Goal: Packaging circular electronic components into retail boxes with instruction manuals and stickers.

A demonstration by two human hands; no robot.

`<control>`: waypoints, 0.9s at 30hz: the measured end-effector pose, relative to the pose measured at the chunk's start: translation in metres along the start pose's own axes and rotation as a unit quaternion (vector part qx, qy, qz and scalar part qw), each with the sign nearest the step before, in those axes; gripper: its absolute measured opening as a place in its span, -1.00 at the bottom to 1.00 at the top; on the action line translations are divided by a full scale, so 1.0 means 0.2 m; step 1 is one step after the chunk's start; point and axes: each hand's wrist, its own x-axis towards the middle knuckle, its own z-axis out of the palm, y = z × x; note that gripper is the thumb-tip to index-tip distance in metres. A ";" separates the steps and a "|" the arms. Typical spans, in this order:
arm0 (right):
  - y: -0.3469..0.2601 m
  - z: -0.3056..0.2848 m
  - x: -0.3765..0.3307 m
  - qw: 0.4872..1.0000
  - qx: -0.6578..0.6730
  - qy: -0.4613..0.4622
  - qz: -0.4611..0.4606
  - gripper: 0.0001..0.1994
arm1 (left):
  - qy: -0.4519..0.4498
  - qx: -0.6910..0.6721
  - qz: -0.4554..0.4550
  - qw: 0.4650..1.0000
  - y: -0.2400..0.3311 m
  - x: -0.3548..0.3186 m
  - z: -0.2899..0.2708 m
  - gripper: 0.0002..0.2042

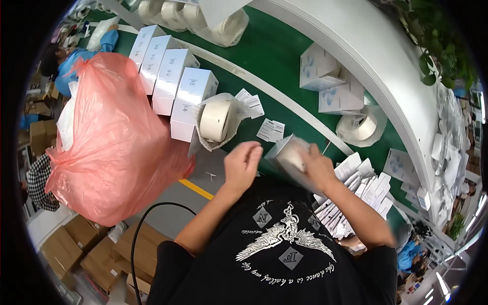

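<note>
The right hand [316, 165] sits just right of centre, fingers wrapped around a small white box [287, 154] that's tilted and a bit blurry, so it's clearly gripping that one. The left hand [243, 163] is right next to it at the centre of the frame, loosely curled with the fingers bent down and nothing in it as far as I can see, just short of the box. Just above and left of the left hand there's a roll of white tape [215, 121] in a clear bag, standing on its edge, and past that a row of white boxes [172, 76] runs up toward the upper left along the green table [274, 51]. A few small paper cards [270, 130] lie flat on the green above the hands. To the lower right of the right hand is a messy pile of white leaflets [356, 195]. A big pink plastic bag [109, 137] fills the left side, with brown cartons [91, 244] in the lower left. Another tape roll [363, 127] sits at right.
</note>
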 end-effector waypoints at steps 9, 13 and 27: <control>0.13 -0.84 1.17 0.917 0.044 0.373 0.134 -0.37 | 0.390 0.312 0.002 0.866 -0.70 -0.11 -0.46 -0.75; 0.11 -0.92 1.22 0.916 0.062 0.383 0.100 -0.47 | 0.278 0.236 -0.094 0.926 -0.74 -0.08 -0.53 -0.77; 1.00 0.04 -0.02 0.700 0.033 0.638 0.319 -0.37 | 0.349 0.190 0.158 0.904 0.60 -0.01 -1.30 -0.80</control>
